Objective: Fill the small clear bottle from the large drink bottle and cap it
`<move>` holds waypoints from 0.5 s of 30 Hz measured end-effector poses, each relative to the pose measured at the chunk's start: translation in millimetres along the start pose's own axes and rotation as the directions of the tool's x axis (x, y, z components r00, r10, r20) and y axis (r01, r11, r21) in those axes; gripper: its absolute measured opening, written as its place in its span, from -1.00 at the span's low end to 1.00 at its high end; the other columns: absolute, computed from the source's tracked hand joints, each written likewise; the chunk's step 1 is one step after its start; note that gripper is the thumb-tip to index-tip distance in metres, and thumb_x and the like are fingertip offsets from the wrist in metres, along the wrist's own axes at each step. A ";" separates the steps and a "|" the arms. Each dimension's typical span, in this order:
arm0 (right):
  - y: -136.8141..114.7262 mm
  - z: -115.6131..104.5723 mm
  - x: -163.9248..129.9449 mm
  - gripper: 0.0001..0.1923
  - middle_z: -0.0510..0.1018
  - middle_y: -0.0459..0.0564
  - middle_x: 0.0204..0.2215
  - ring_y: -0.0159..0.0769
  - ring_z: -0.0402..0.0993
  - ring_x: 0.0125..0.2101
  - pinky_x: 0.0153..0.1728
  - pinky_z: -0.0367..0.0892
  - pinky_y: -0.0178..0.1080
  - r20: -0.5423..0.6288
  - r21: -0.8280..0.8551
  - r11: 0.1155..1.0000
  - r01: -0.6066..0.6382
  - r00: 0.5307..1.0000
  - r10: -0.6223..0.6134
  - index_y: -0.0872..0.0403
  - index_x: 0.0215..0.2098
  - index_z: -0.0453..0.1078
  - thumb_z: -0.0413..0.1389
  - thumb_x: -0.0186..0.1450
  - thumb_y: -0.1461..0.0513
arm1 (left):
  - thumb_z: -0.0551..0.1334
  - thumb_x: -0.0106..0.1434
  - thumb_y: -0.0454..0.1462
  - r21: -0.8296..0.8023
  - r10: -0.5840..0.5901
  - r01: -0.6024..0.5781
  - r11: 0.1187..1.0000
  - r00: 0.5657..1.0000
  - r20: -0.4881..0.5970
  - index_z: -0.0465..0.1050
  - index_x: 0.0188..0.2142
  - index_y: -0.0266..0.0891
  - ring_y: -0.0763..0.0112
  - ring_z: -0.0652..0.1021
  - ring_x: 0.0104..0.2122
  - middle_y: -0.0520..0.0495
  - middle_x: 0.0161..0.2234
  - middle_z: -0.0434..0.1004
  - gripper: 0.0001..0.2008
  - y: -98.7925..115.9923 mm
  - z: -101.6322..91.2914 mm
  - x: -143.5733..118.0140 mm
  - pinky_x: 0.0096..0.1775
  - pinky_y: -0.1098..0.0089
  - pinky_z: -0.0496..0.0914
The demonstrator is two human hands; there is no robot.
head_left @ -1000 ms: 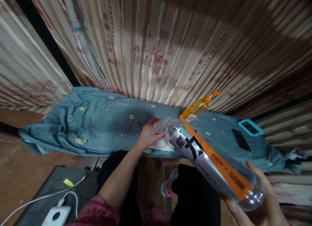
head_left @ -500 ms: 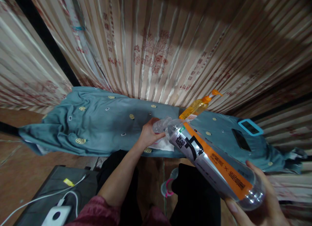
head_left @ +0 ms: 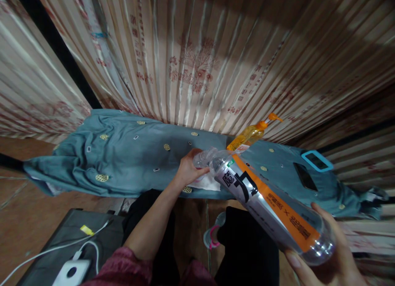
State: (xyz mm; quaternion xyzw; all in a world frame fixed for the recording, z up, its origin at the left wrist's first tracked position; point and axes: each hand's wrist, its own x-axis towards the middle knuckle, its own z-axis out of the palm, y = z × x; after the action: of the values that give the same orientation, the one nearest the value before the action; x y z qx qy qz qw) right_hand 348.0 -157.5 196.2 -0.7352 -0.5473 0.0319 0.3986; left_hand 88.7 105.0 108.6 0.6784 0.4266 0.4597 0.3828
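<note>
In the head view, almost nothing is changing from the frames a second and half a second back: both hands and everything on the bench are keeping their places, with only a very slight drift of the camera. The right hand [head_left: 327, 253] is cupping the base of a large clear bottle [head_left: 271, 210] with a silver and orange label, its grip wrapped round the bottom end, fingers curled under and thumb over the top, so the bottle is lying tilted with its neck pointing away toward the bench. The left hand [head_left: 189, 169] is closing round the neck end of that bottle, where a crumpled clear plastic piece [head_left: 206, 157] is sitting; it may be a small second bottle, but the blur there is making that hard to tell. Under the left hand a white tissue [head_left: 207, 183] is lying on the blue-grey cloth [head_left: 129, 158] covering the bench. Just beyond the bottle's neck an orange pump bottle [head_left: 251, 134] is standing, and farther right a dark phone [head_left: 305, 177] and a device with a light blue frame [head_left: 317, 161] are lying on the cloth.
</note>
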 end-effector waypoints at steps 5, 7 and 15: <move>-5.9 3.4 -1.0 0.08 0.47 0.17 0.39 0.39 0.54 0.26 0.20 0.49 0.39 -0.017 0.031 0.999 -0.018 1.000 0.018 -0.20 0.54 0.22 0.48 0.14 -0.10 | 0.59 0.03 -0.16 0.011 0.001 -0.001 1.000 1.000 -0.003 0.55 -0.09 -0.21 0.05 0.74 -0.12 -0.12 -0.13 0.75 -0.52 -0.8 0.7 -0.1 -0.03 0.13 0.62; -9.5 3.9 -1.0 0.07 0.48 0.17 0.39 0.41 0.52 0.28 0.23 0.42 0.44 -0.038 0.044 0.998 -0.050 0.998 0.052 -0.21 0.55 0.21 0.46 0.16 -0.11 | 0.58 0.03 -0.17 0.010 -0.002 0.002 1.000 1.000 -0.002 0.55 -0.08 -0.20 0.06 0.75 -0.12 -0.11 -0.14 0.75 -0.52 -0.7 0.8 -0.1 -0.04 0.14 0.63; 6.8 -3.0 0.7 0.10 0.45 0.17 0.41 0.34 0.50 0.31 0.26 0.48 0.31 0.021 0.001 0.999 0.035 0.999 -0.035 -0.16 0.57 0.17 0.48 0.17 -0.06 | 0.58 0.03 -0.15 0.010 -0.007 0.007 1.000 1.000 0.004 0.55 -0.07 -0.23 0.01 0.74 -0.09 -0.15 -0.11 0.75 -0.50 -1.5 0.9 0.5 0.00 0.11 0.61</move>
State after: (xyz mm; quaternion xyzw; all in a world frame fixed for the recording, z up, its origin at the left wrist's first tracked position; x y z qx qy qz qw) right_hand 355.1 -159.2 194.3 -0.7252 -0.5641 0.0328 0.3934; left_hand 89.3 105.8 107.1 0.6797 0.4306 0.4549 0.3817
